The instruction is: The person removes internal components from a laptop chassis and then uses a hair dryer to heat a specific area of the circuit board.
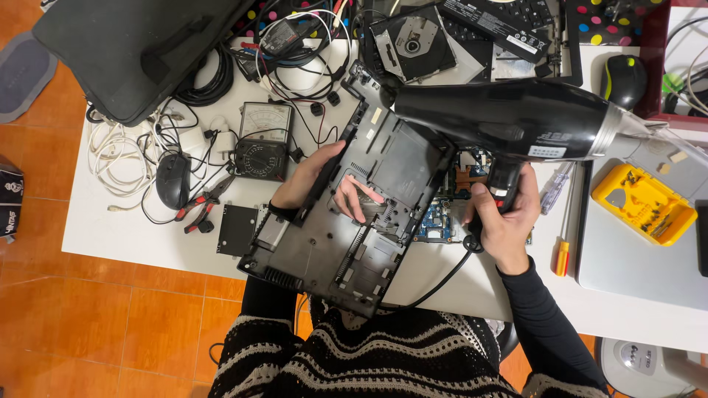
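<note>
A black plastic laptop shell (346, 228), ribbed and angular, tilts over the white table's (133, 236) near edge. The left hand (324, 188) grips its upper edge, fingers inside. The right hand (509, 217) is clenched on the handle of a glossy black hairdryer (509, 121). Green circuit board (442, 214) lies between them.

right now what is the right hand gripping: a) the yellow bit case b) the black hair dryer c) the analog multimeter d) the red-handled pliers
b: the right hand is wrapped around the handle of the black hair dryer, whose barrel sits above the laptop bottom cover that the left hand steadies; the pliers, multimeter and yellow bit case lie untouched on the table.
</note>
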